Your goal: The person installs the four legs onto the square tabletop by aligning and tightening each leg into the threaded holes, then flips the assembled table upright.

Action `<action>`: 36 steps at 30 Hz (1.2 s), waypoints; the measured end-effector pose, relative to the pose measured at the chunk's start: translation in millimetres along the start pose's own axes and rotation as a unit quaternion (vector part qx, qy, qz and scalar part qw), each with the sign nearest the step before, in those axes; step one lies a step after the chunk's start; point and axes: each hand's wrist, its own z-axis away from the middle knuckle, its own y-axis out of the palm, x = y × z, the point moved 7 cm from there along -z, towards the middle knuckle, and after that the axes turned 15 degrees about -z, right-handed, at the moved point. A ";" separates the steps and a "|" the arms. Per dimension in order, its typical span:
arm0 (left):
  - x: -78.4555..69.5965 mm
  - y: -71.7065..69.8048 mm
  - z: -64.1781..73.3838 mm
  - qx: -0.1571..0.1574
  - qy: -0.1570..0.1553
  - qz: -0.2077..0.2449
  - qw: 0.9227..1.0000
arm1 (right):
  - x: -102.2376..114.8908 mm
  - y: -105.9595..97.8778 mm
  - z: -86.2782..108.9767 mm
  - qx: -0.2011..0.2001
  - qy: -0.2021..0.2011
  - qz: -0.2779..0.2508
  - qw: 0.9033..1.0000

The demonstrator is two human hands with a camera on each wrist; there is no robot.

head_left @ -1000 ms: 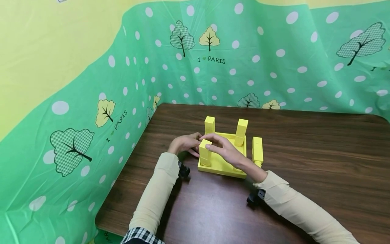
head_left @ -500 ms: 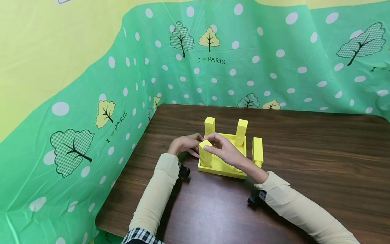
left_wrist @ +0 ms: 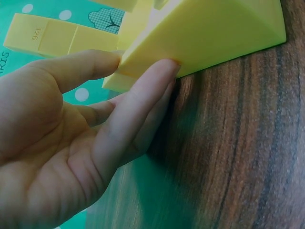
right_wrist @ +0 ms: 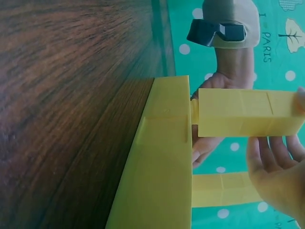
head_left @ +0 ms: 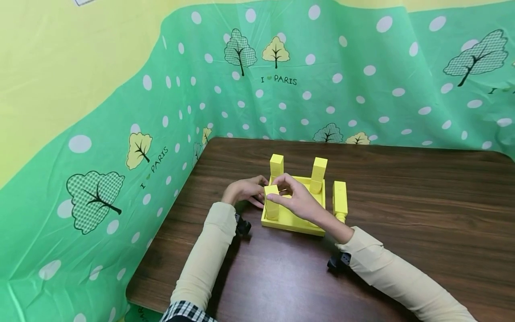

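Note:
A yellow toy tabletop (head_left: 293, 229) lies on the wooden table with its raised rim up and square legs standing on it. At its near left corner stands one yellow leg (head_left: 272, 210); my right hand (head_left: 297, 201) pinches its upper end, thumb on the near side. In the right wrist view a short peg (right_wrist: 194, 112) shows between that leg (right_wrist: 238, 112) and the tabletop. My left hand (head_left: 245, 190) holds the tabletop's left side. There, the left wrist view has the thumb at the rim and fingers against the outer wall (left_wrist: 205, 43).
Two more legs stand at the far corners, the far left leg (head_left: 276, 165) and the far right leg (head_left: 319, 172). A loose yellow leg (head_left: 339, 199) with a peg end lies just right of the tabletop. Behind hangs a green patterned cloth (head_left: 297, 112).
The near left leg has turned about its upright axis and stands square-on again. My right fingers have curled further around its top. My left hand has stayed in place.

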 end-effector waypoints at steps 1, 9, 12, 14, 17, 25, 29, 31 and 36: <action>0.0 0.0 0.1 0.000 0.001 -0.001 1.000 | -0.2 0.0 -0.1 -0.003 0.001 0.002 1.000; -1.2 0.3 1.7 -0.003 0.005 -0.004 1.000 | 28.2 7.0 5.7 -0.023 -0.010 0.029 0.999; -1.1 0.4 1.8 -0.003 0.004 -0.007 1.000 | 39.0 9.8 8.8 -0.028 -0.017 0.036 0.999; -1.2 0.3 1.9 -0.004 0.004 -0.009 1.000 | 31.3 8.2 6.5 -0.032 -0.018 0.037 0.999; -1.0 0.2 2.0 -0.005 0.004 -0.009 1.000 | 16.3 4.7 2.9 -0.036 -0.019 0.032 0.999; -1.0 -0.6 0.9 -0.008 0.002 -0.011 1.000 | 4.0 0.2 1.4 -0.029 -0.030 0.043 0.998; -1.1 -0.4 0.8 -0.007 0.003 -0.007 1.000 | 1.1 0.0 0.3 -0.015 -0.028 0.023 0.999; -1.1 -0.1 1.1 -0.005 0.003 -0.005 1.000 | -0.4 1.0 -0.6 0.001 -0.023 -0.003 1.000; -1.6 1.2 2.3 0.003 0.009 -0.003 1.000 | -2.1 5.8 -2.0 0.051 -0.004 -0.070 0.996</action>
